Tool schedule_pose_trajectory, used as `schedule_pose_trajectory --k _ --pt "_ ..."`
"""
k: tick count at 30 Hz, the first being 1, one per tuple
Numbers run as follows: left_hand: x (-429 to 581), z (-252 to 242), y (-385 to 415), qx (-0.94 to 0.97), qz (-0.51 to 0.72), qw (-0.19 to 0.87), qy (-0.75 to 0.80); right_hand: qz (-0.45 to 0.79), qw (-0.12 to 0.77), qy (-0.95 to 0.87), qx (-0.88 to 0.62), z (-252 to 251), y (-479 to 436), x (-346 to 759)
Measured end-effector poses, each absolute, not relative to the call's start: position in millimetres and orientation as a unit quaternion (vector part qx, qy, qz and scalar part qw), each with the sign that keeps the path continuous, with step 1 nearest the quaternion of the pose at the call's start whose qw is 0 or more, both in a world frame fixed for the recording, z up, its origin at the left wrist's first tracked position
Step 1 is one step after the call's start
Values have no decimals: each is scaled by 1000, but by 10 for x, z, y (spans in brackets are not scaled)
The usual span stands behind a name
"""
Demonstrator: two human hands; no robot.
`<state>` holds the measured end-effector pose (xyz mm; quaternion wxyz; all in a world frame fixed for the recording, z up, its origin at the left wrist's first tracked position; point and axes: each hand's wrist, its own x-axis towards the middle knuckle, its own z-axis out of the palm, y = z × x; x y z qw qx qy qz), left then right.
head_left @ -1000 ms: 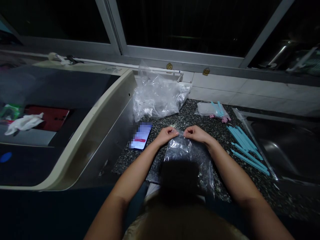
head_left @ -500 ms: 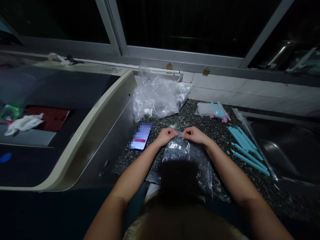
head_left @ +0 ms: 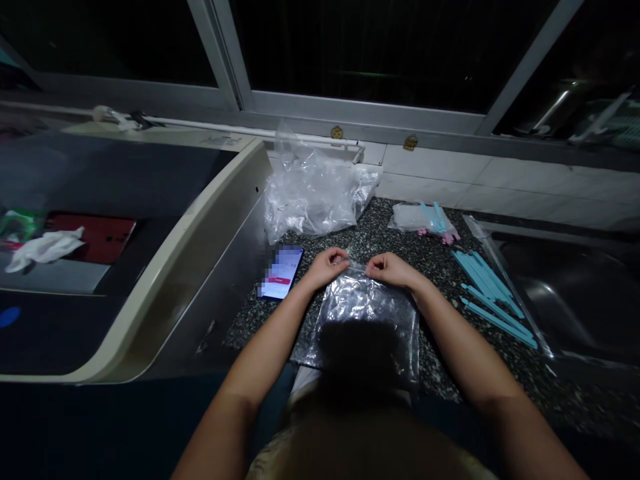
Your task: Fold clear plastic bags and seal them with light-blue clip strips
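Observation:
A clear plastic bag (head_left: 367,303) lies spread on the dark speckled counter in front of me, its top edge towards the window. My left hand (head_left: 327,267) pinches that edge near its left corner between thumb and fingers. On the right part of the same edge, my right hand (head_left: 390,268) has thumb and fingertips closed on the plastic. A dark shadow covers the lower half of the bag. To the left of my left hand lies a phone (head_left: 283,272) with its screen lit.
Crumpled clear plastic bags (head_left: 315,193) lie against the wall. Several light-blue strips (head_left: 487,283) are by the sink (head_left: 565,287). A small packet (head_left: 413,217) with blue and pink pieces sits behind them. A large beige-edged machine (head_left: 165,240) stands on the left.
My hands have moved slightly apart along the bag's top edge, mainly my left hand going left. The bag looks flatter and wider now.

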<state>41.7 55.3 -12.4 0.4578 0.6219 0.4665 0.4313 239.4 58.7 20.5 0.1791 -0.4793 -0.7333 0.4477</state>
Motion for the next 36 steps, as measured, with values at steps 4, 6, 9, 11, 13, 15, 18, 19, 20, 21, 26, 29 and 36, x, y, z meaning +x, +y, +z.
schedule_pose_trajectory --k 4,6,9,11,13,15,18,19,20,21,26,29,36 --pt "382 -78 532 719 423 331 441 422 161 -752 -480 174 556 2354" --pt "378 -55 512 772 392 286 410 412 159 -758 -479 159 546 2334" --pt "385 -46 495 810 346 269 389 402 156 -764 -480 137 538 2300" --pt "391 -54 496 814 332 276 390 395 156 -770 -476 132 534 2285" --pt "389 -63 505 813 323 283 393 390 155 -773 -476 141 536 2291" --pt "377 -66 518 811 320 284 399 388 149 -774 -478 164 546 2325" --pt "346 -63 539 804 326 278 411 394 136 -772 -480 206 573 2410" --pt "335 -62 544 802 330 277 415 396 135 -771 -480 218 583 2436" --pt "326 -61 548 799 333 277 417 398 137 -769 -481 225 590 2456" --pt "319 -61 551 798 336 276 417 400 139 -768 -481 229 595 2470" --pt "310 -78 561 803 335 267 415 374 140 -771 -497 208 587 2454" --pt "304 -77 558 813 319 255 415 338 137 -782 -505 200 576 2434" --pt "359 -6 431 842 279 110 448 261 107 -798 -532 261 514 2356"
